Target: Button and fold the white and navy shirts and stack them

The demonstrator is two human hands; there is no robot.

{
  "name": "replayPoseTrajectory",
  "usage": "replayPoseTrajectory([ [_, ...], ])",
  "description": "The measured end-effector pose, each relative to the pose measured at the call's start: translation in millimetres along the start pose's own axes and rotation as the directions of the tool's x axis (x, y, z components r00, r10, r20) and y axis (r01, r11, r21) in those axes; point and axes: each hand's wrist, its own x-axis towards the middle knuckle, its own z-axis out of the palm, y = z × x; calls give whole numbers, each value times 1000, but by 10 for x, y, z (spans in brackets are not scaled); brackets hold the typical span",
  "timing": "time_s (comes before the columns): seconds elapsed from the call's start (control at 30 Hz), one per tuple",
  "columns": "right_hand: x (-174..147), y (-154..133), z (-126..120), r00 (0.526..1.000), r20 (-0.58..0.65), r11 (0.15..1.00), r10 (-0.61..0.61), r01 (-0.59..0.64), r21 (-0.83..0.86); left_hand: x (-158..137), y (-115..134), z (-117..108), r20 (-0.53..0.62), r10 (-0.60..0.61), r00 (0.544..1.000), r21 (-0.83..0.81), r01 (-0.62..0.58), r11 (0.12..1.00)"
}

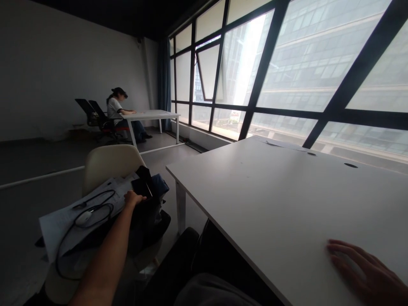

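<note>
My left hand [134, 198] reaches out over the chair on my left, its fingers closed on the near edge of a dark, flat, rectangular phone [142, 188]. Beneath it lies a heap of dark cloth or a bag [145, 216], whose kind I cannot make out. White paper sheets [52, 227] lie beside the hand, with a black cable [108, 208] and a small white device [83, 218] on top. My right hand [360, 267] rests on the white table [270, 199], palm down, fingers stretched out and holding nothing.
The cream chair [113, 159] stands left of the table, with a gap between them. A sheet of paper [283, 145] lies at the table's far edge, near two dark cable holes. Across the room, a person [114, 106] sits at another white table [149, 114].
</note>
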Motion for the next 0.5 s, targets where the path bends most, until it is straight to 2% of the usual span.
replayPoseTrajectory([
  [0.17, 26, 3, -82, 993, 118, 997, -15, 23, -68, 53, -29, 76, -19, -35, 999, -51, 34, 998],
  [0.5, 62, -73, -132, 994, 100, 992, -46, 57, -108, 175, -143, 201, -53, -9, 999, -73, 5, 997],
])
